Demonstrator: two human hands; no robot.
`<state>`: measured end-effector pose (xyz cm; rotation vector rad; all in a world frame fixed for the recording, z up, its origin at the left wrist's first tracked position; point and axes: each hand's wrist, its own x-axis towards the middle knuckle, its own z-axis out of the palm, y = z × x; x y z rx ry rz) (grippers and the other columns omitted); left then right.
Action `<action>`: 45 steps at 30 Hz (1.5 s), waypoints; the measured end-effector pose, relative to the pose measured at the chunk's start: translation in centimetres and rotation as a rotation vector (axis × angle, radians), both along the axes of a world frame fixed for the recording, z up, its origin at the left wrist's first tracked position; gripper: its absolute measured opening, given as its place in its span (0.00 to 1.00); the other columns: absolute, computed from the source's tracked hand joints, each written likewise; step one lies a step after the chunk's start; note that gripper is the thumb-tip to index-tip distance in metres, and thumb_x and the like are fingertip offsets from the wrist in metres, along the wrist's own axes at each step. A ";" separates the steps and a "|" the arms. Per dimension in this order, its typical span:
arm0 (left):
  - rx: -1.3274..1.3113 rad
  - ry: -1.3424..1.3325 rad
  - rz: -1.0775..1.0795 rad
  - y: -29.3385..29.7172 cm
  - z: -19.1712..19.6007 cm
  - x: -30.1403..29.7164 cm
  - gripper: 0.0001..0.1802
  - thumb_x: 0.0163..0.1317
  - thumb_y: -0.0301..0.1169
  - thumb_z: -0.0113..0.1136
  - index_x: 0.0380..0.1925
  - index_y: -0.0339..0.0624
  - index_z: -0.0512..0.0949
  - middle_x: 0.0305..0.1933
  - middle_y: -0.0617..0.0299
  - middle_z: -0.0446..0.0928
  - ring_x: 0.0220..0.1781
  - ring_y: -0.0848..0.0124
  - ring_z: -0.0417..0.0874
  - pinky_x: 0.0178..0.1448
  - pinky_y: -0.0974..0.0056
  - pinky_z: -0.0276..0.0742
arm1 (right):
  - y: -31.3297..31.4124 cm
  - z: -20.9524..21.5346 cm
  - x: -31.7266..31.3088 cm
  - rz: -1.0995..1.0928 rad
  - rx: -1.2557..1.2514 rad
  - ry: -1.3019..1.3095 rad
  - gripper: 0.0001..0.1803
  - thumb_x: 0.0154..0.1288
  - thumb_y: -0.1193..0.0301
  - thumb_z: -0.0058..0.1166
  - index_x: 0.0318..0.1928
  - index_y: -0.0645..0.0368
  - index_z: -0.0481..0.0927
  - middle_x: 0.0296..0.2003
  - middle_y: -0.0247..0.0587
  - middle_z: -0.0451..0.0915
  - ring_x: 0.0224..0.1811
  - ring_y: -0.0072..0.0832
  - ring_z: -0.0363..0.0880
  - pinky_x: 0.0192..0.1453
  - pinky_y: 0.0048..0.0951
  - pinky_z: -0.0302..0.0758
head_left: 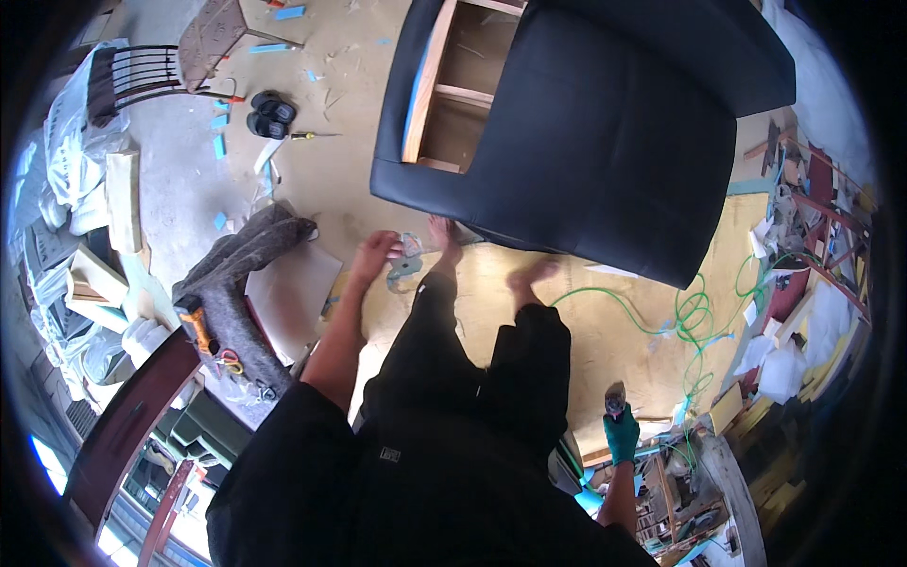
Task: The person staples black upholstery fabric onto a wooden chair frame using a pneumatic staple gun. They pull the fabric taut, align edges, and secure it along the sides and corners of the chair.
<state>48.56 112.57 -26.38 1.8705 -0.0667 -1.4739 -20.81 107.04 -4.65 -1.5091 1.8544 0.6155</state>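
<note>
Fingers of our gloved right hand (621, 437) are holding a small tool (615, 397) with a greyish head, low on our right side and apart from the black sofa (605, 142); its exact kind we are not making out. We are judging it light and stiff, best held by its lower end, with the fingers wrapping fully around. Our bare left hand (381, 248) is hanging near the sofa's closest left corner, its fingers loosely curled and, as far as we are seeing, holding nothing. The sofa is resting ahead of us on the floor (605, 350), its wooden frame (430, 85) showing through an opening on the left. We are expecting it to be heavy and awkward, stiff at the frame yet soft over the padding. Its smooth cover is looking slippery and easily scratched, so we are favouring a hold on the bare rails over pinching the cover.
</note>
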 end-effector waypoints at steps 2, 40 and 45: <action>0.038 -0.130 0.017 6.0 1.0 5.4 0.18 0.77 0.39 0.56 0.51 0.34 0.82 0.46 0.53 0.88 0.43 0.67 0.89 0.49 0.63 0.84 | -2.1 -0.7 4.5 0.105 -0.039 -0.114 0.22 0.60 0.64 0.66 0.54 0.51 0.79 0.36 0.52 0.88 0.39 0.51 0.89 0.41 0.49 0.82; 0.018 -0.240 -0.710 -7.9 13.1 57.1 0.17 0.75 0.40 0.59 0.47 0.33 0.82 0.38 0.55 0.86 0.40 0.67 0.87 0.43 0.62 0.85 | 3.7 3.2 58.3 -0.739 -0.109 -0.542 0.18 0.53 0.67 0.68 0.45 0.58 0.83 0.31 0.38 0.86 0.29 0.27 0.87 0.37 0.33 0.84; 0.146 -0.198 -0.814 -10.5 18.0 56.7 0.16 0.74 0.37 0.60 0.47 0.33 0.82 0.40 0.54 0.86 0.40 0.66 0.87 0.44 0.61 0.86 | 3.2 0.0 61.5 -0.554 -0.249 -0.442 0.19 0.54 0.65 0.68 0.46 0.58 0.83 0.30 0.41 0.87 0.30 0.30 0.89 0.38 0.36 0.83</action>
